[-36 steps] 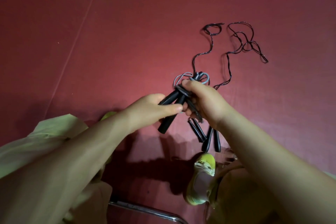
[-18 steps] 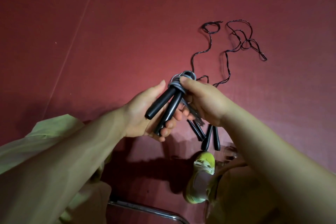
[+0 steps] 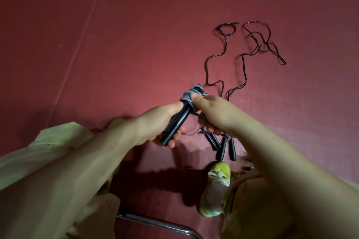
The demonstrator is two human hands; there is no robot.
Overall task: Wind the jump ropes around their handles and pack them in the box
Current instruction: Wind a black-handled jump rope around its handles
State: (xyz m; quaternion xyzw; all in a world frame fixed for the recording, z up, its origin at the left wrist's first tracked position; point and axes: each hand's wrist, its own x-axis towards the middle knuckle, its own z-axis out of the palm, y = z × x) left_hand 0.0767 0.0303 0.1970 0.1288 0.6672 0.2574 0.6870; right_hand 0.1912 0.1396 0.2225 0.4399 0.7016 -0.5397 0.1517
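Loose rope (image 3: 244, 58) across open floor (image 3: 136, 35)

Head view looks steeply down, close over both forearms; red floor (image 3: 136, 44) beyond

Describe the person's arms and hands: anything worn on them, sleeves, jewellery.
Both forearms are bare up to the frame edge. The left hand and right hand wear no gloves, and no rings, watch or bracelet show. Pale green cloth lies beside the left forearm; whether it is a sleeve is unclear.

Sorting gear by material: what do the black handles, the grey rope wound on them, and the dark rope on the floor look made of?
Handles: smooth black plastic or rubber, with a slight sheen. Grey rope: probably smooth PVC cord, bending in tight loops. Dark rope: thin, glinting, kinked, perhaps coated wire; unclear.
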